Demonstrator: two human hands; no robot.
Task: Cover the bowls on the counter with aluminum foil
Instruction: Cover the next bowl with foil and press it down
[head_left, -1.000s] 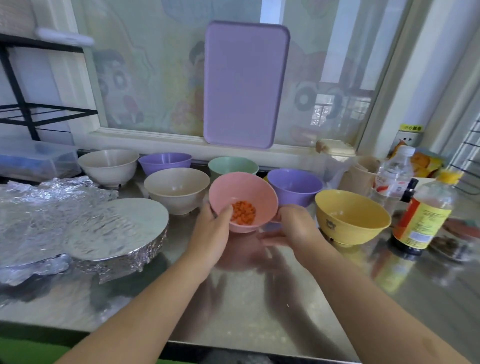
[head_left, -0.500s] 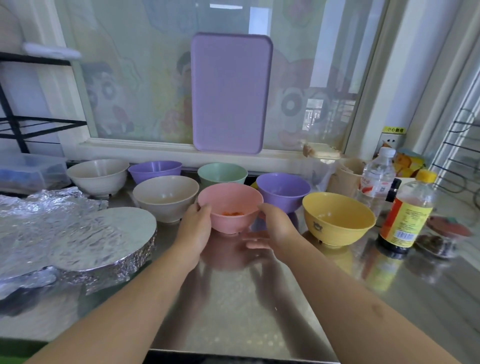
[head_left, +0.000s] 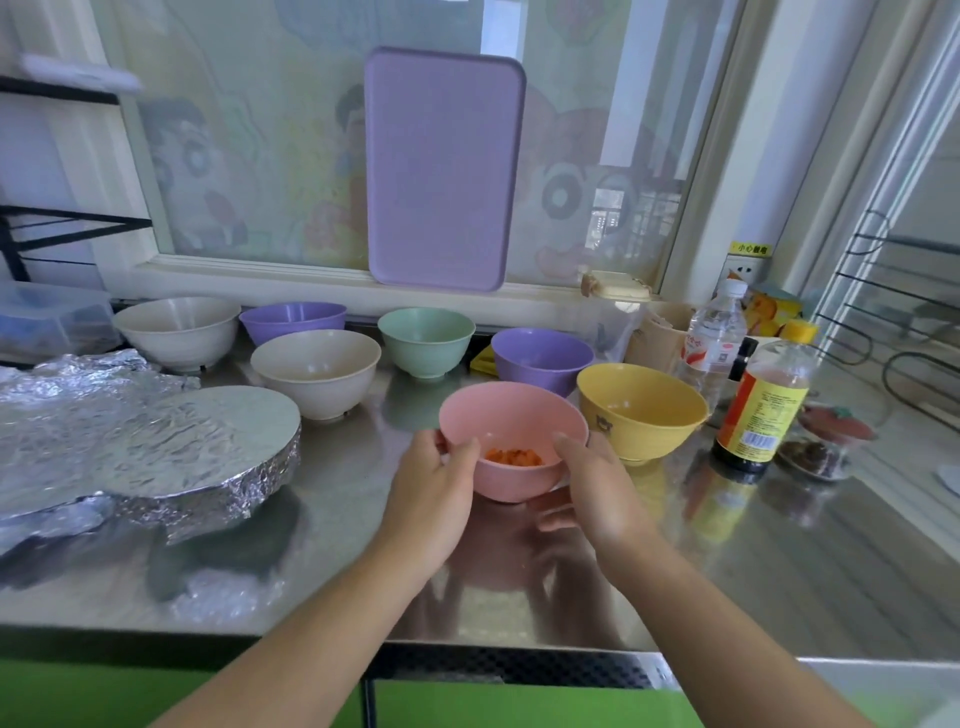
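While both hands cup the pink bowl near the counter middle, left hand and right hand hide its sides; the orange bits inside are blurry. Six more open bowls: two cream, two purple, one green, one yellow. One foil-covered dish sits left.

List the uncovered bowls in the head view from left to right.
Left beige bowl → left purple bowl → second beige bowl → green bowl → pink bowl, held by the left hand and right hand → right purple bowl → yellow bowl.
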